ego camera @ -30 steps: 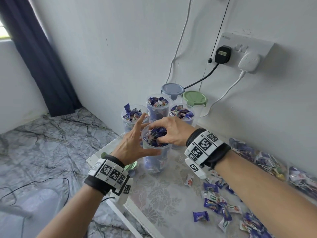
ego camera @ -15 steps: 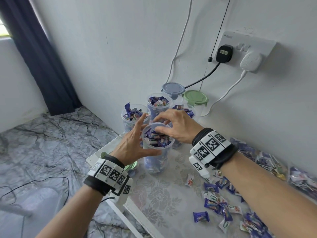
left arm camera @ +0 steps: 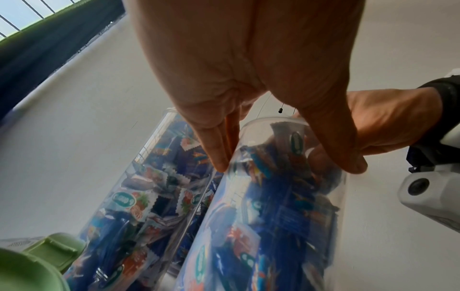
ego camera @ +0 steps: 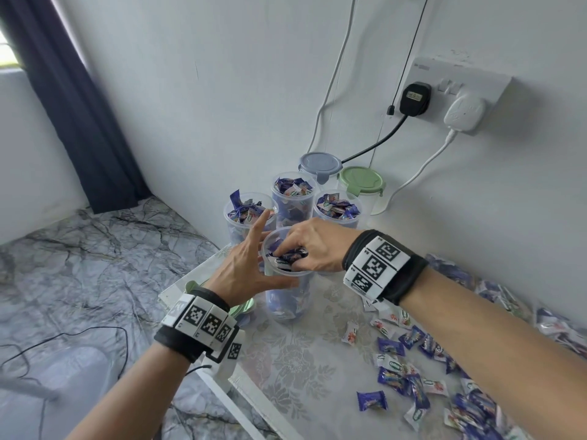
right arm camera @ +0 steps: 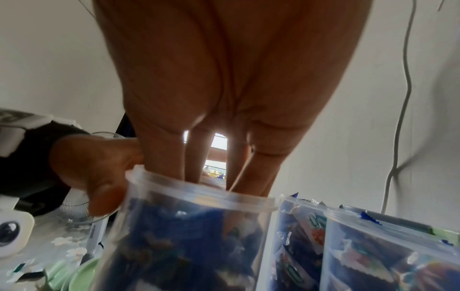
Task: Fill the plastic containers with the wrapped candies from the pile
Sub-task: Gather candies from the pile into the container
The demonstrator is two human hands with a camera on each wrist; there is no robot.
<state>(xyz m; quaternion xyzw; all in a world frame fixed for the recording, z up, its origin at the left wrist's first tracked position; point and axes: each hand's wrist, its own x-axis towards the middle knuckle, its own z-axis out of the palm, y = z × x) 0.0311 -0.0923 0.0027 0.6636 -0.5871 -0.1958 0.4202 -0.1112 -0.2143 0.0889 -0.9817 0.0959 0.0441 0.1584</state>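
Note:
A tall clear plastic container (ego camera: 286,301) stands at the table's near-left corner, packed with blue and white wrapped candies (ego camera: 287,257). My left hand (ego camera: 254,265) grips its upper wall, thumb on the near side and fingers on the far-left side; the left wrist view shows this left hand (left arm camera: 286,165) straddling the container (left arm camera: 273,216). My right hand (ego camera: 292,255) reaches over the rim, its fingertips pressing on the top candies. In the right wrist view the right hand's fingers (right arm camera: 161,157) run fairly straight into the container (right arm camera: 186,226).
Three open filled containers (ego camera: 293,188) stand behind, then two lidded ones (ego camera: 360,181) by the wall. Loose candies (ego camera: 413,376) lie scattered at right. A green lid (ego camera: 244,308) lies under my left wrist, near the table edge (ego camera: 222,379). Cables hang from the wall socket (ego camera: 444,96).
My right hand lifted slightly off the container mouth half a second ago; its fingers are now down in the mouth on the candies again. The left hand has kept its hold.

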